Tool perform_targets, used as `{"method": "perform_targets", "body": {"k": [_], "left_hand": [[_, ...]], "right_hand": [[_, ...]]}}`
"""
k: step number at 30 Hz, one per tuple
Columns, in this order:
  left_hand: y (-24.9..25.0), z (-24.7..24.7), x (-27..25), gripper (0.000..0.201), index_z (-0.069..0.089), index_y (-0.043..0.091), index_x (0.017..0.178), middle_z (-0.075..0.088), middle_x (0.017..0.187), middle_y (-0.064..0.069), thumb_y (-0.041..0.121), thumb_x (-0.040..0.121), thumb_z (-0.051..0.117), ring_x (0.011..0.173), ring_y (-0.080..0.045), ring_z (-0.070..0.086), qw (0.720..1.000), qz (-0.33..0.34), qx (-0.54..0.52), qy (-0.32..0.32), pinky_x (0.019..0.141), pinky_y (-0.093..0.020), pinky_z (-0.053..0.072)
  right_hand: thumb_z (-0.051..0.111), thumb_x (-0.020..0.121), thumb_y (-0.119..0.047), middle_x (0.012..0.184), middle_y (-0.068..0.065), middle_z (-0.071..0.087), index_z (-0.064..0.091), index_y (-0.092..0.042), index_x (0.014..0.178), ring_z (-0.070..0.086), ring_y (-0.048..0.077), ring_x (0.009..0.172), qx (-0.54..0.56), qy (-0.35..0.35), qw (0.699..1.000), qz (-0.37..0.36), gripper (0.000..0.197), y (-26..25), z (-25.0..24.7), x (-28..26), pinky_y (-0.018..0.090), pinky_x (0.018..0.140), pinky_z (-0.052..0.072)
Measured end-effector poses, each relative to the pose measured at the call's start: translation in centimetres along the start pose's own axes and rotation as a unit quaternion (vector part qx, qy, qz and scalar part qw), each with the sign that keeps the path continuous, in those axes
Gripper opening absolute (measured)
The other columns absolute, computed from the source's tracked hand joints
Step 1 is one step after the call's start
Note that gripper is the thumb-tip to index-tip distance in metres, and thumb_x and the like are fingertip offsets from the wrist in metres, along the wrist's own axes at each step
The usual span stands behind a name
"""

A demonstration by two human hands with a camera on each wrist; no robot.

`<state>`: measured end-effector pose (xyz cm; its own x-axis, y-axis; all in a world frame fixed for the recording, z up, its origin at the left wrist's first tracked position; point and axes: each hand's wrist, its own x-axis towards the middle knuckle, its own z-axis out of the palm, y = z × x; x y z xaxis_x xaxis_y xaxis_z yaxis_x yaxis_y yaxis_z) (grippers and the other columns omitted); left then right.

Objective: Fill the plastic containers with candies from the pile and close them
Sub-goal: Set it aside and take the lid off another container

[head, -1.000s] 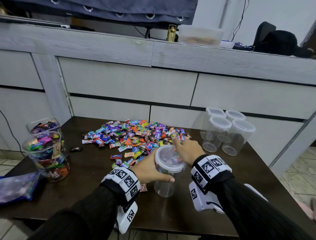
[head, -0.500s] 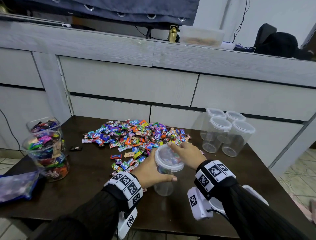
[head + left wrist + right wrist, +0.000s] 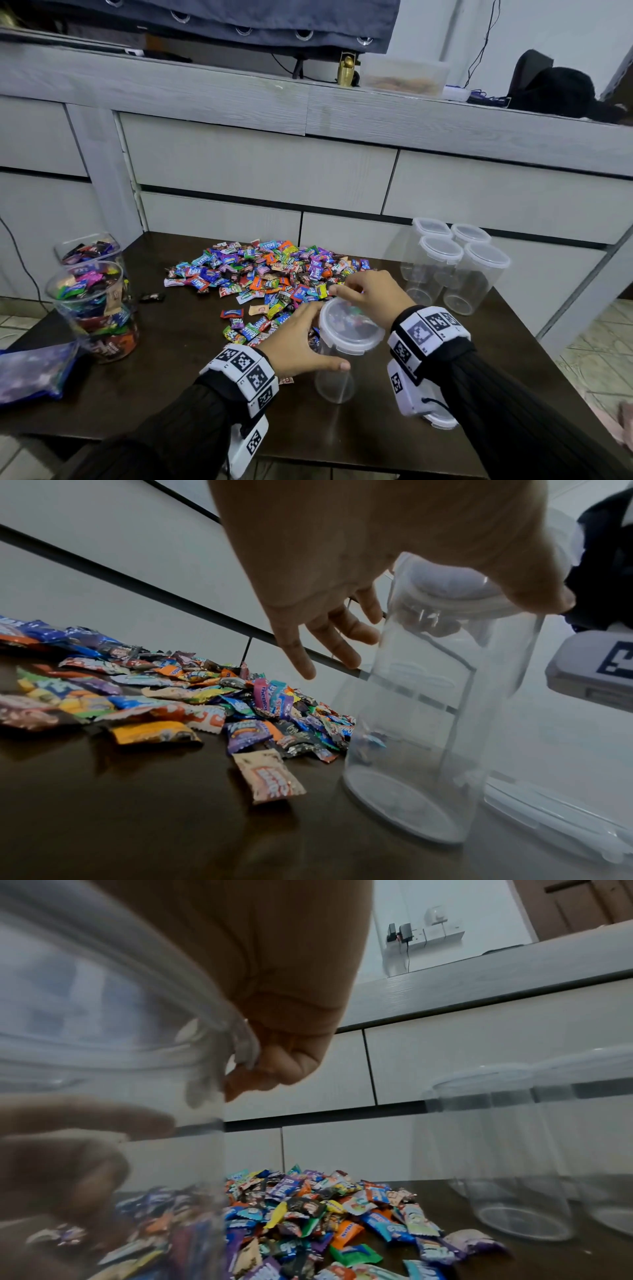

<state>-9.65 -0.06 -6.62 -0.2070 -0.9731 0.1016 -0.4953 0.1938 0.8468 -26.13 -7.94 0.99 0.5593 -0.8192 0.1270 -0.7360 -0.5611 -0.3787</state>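
Container in hand: a clear plastic container stands upright on the dark wooden table, near its front edge, just beside the pile of candies. It looks empty; the pile shows through its wall.
Lid: a white-rimmed clear lid sits on the container's mouth.
Left hand: the left hand wraps the upper part of the container from the left, thumb across the near side just under the lid rim, fingers spread round the far side.
Right hand: the right hand reaches over the lid from the right. In the right wrist view its curled fingertips pinch a small tab at the lid's far edge.
Candy pile: many wrapped sweets lie loose in the middle of the table, behind and to the left of the held container, the nearest ones almost at its base.
Readable writing: several blue wrappers read "Relaxa"; one pink wrapper in the left wrist view reads "mentos". Other print is too small or blurred to read.
Empty containers: four lidded clear containers stand clustered at the table's right rear, well apart from the hands.
Filled containers: two open containers full of candies stand at the table's left edge.
Loose lid: another lid lies flat on the table just right of the held container.
Wrists: each wrist wears a white band with black square markers.
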Motion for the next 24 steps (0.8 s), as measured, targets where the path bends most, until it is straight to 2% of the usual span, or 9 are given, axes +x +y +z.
{"method": "perform_targets", "body": {"k": [3, 6, 8, 13, 17, 19, 21, 23, 24], "left_hand": [[0.0, 0.5, 0.2, 0.102, 0.031, 0.033, 0.142, 0.048, 0.137, 0.010, 0.037, 0.060, 0.092, 0.128, -0.003, 0.046, 0.998, 0.002, -0.056, -0.012, 0.111, -0.032, 0.038], [-0.2, 1.0, -0.1, 0.099, 0.030, 0.044, 0.131, 0.051, 0.135, 0.012, 0.046, 0.052, 0.089, 0.127, 0.001, 0.048, 0.996, -0.007, -0.093, -0.004, 0.110, -0.026, 0.039], [-0.4, 1.1, -0.2, 0.096, 0.027, 0.047, 0.132, 0.050, 0.137, 0.014, 0.046, 0.055, 0.086, 0.127, 0.003, 0.047, 0.995, -0.005, -0.099, -0.009, 0.109, -0.024, 0.038], [-0.3, 0.5, -0.4, 0.081, 0.032, 0.054, 0.125, 0.054, 0.128, 0.019, 0.046, 0.058, 0.078, 0.119, 0.005, 0.052, 0.996, -0.014, -0.083, -0.003, 0.106, -0.030, 0.044], [-0.4, 0.2, -0.1, 0.095, 0.039, 0.046, 0.128, 0.051, 0.129, 0.016, 0.053, 0.049, 0.090, 0.122, 0.001, 0.050, 0.998, 0.008, -0.057, 0.038, 0.106, -0.033, 0.044], [-0.3, 0.7, 0.2, 0.101, 0.041, 0.040, 0.131, 0.046, 0.125, 0.014, 0.066, 0.043, 0.085, 0.119, -0.003, 0.048, 0.995, -0.018, -0.010, 0.099, 0.105, -0.035, 0.043], [-0.3, 1.5, 0.2, 0.110, 0.036, 0.036, 0.135, 0.040, 0.120, 0.012, 0.078, 0.040, 0.074, 0.115, -0.004, 0.045, 0.986, -0.057, 0.035, 0.155, 0.099, -0.030, 0.042], [-0.4, 2.6, 0.3, 0.107, 0.034, 0.033, 0.133, 0.042, 0.119, 0.010, 0.073, 0.042, 0.072, 0.113, -0.007, 0.046, 0.979, -0.065, 0.007, 0.191, 0.093, -0.027, 0.042], [-0.5, 3.0, 0.3, 0.101, 0.034, 0.033, 0.130, 0.046, 0.119, 0.010, 0.067, 0.044, 0.074, 0.113, -0.008, 0.050, 0.977, -0.065, -0.023, 0.203, 0.091, -0.027, 0.044]], "right_hand": [[0.052, 0.094, -0.043, 0.064, 0.001, 0.055, 0.056, -0.011, 0.071, 0.049, 0.018, 0.065, 0.027, 0.044, 0.999, 0.010, 0.039, -0.5, 0.4, 0.1, 0.030, 0.060, 0.035], [0.059, 0.092, -0.037, 0.072, -0.002, 0.059, 0.053, -0.018, 0.076, 0.051, 0.013, 0.067, 0.073, 0.020, 0.997, -0.019, 0.026, -0.6, 0.6, -0.4, 0.022, 0.061, 0.037], [0.060, 0.091, -0.036, 0.080, 0.000, 0.062, 0.056, -0.019, 0.080, 0.054, 0.014, 0.075, 0.087, 0.011, 0.995, -0.051, 0.021, -0.5, 0.8, -0.7, 0.024, 0.069, 0.040], [0.048, 0.091, -0.054, 0.087, 0.002, 0.056, 0.059, -0.018, 0.083, 0.049, 0.016, 0.083, 0.009, 0.044, 0.999, -0.018, 0.039, 0.3, 0.9, -0.5, 0.031, 0.076, 0.037], [0.039, 0.095, -0.055, 0.063, -0.003, 0.046, 0.039, -0.020, 0.063, 0.047, 0.023, 0.071, 0.054, 0.061, 0.994, 0.073, 0.047, 0.4, 0.5, -0.5, 0.033, 0.066, 0.036], [0.038, 0.094, -0.057, 0.060, 0.000, 0.049, 0.040, -0.017, 0.064, 0.055, 0.026, 0.066, 0.083, 0.046, 0.988, 0.120, 0.050, 0.3, 0.5, -0.9, 0.035, 0.065, 0.045], [0.041, 0.094, -0.056, 0.055, 0.003, 0.057, 0.047, -0.012, 0.073, 0.061, 0.024, 0.050, 0.134, 0.014, 0.979, 0.154, 0.049, 0.1, 0.7, -1.5, 0.034, 0.052, 0.051], [0.045, 0.093, -0.054, 0.056, 0.004, 0.060, 0.050, -0.012, 0.079, 0.061, 0.022, 0.041, 0.166, -0.005, 0.971, 0.173, 0.045, -0.2, 1.2, -1.9, 0.031, 0.041, 0.050], [0.046, 0.093, -0.053, 0.061, 0.005, 0.061, 0.048, -0.013, 0.078, 0.063, 0.023, 0.045, 0.161, -0.002, 0.971, 0.177, 0.043, -0.3, 1.5, -2.0, 0.031, 0.042, 0.050]]}}
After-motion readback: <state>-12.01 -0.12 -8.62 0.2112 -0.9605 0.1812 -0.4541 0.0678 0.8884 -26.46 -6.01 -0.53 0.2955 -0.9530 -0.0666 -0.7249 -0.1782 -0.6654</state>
